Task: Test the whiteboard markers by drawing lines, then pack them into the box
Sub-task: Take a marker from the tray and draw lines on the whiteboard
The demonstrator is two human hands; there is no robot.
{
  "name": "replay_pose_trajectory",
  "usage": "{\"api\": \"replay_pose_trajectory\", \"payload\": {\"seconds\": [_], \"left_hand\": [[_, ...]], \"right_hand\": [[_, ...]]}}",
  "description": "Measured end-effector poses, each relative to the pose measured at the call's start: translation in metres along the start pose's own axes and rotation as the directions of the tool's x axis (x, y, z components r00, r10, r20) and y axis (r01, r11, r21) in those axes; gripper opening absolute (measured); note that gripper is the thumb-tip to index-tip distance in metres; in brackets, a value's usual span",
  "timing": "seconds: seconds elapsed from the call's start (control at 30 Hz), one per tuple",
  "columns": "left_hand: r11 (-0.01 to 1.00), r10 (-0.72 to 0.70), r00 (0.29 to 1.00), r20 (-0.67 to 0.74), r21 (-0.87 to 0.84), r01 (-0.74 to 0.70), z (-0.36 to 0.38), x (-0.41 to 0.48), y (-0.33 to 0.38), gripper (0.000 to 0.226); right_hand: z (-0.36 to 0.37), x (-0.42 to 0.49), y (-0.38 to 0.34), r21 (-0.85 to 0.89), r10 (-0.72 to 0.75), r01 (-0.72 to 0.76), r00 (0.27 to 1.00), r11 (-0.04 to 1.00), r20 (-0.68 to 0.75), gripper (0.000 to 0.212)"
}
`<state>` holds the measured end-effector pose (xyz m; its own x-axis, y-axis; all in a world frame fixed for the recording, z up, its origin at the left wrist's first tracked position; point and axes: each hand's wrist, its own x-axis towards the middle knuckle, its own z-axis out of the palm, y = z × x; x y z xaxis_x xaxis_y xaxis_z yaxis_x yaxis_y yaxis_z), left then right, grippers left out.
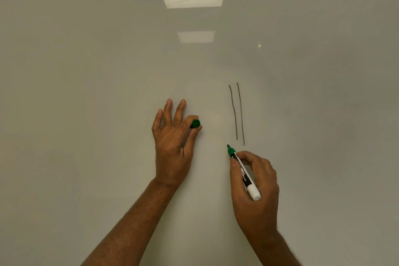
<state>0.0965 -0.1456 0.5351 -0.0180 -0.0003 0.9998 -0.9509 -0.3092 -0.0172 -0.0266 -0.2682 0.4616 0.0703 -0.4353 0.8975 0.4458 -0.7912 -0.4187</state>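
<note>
testing step, it seems: the right hand (pixel 257 181) has its fingers wrapped round the uncapped green marker (pixel 243 170), nib aimed at the whiteboard (pixel 86 71) just below the foot of two dark lines (pixel 237 112). i cannot tell if the nib touches. the left hand (pixel 172 144) pinches the cap (pixel 195 123) between thumb and forefinger, other fingers spread. no board edge or box shows. next, likely, bring cap to nib and press it on squarely.

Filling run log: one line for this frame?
stage: line test | right hand: holds uncapped green marker, tip below two lines | left hand: pinches green cap | box: not in view
</note>
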Motion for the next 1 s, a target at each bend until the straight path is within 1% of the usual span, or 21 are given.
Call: {"api": "replay_pose_trajectory", "payload": {"seconds": [0.13,0.23,0.4,0.53,0.7,0.83,0.9,0.97,1.0], "left_hand": [[1.000,0.004,1.000,-0.004,0.006,-0.004,0.000,0.000,0.001,0.021],[1.000,0.012,1.000,-0.003,0.005,-0.012,0.000,0.001,0.000,0.021],[1.000,0.009,1.000,-0.008,0.005,-0.009,0.001,0.000,0.000,0.023],[1.000,0.022,1.000,-0.007,0.014,-0.022,0.001,0.000,-0.002,0.023],[1.000,0.022,1.000,-0.007,0.022,-0.022,0.002,-0.001,-0.003,0.024],[1.000,0.012,1.000,-0.005,0.027,-0.012,0.001,-0.001,-0.001,0.023],[1.000,0.008,1.000,-0.005,0.022,-0.008,0.001,-0.001,0.000,0.022],[1.000,0.006,1.000,-0.004,0.023,-0.006,0.001,0.000,0.000,0.022],[1.000,0.003,1.000,-0.003,0.027,-0.003,0.001,0.000,0.000,0.023]], "right_hand": [[-0.001,0.022,-0.015,0.073,0.027,-0.029,0.999,0.997,0.027,0.033],[0.009,0.053,-0.034,0.095,-0.029,0.027,0.999,0.995,0.022,0.027],[0.031,0.085,-0.051,0.063,-0.059,0.058,0.998,0.996,0.003,0.039],[0.036,0.090,-0.052,0.012,-0.062,0.062,0.998,0.998,0.029,0.040],[0.024,0.063,-0.043,-0.041,-0.072,0.075,0.996,0.996,0.053,0.036],[0.011,0.031,-0.031,-0.094,-0.111,0.116,0.992,0.989,0.060,0.035],[0.005,0.015,-0.021,-0.124,-0.120,0.128,0.990,0.984,0.073,0.043],[0.002,0.003,-0.011,-0.126,-0.096,0.105,0.992,0.986,0.075,0.061],[0.001,-0.001,-0.009,-0.123,-0.068,0.077,0.994,0.989,0.080,0.066]]}}
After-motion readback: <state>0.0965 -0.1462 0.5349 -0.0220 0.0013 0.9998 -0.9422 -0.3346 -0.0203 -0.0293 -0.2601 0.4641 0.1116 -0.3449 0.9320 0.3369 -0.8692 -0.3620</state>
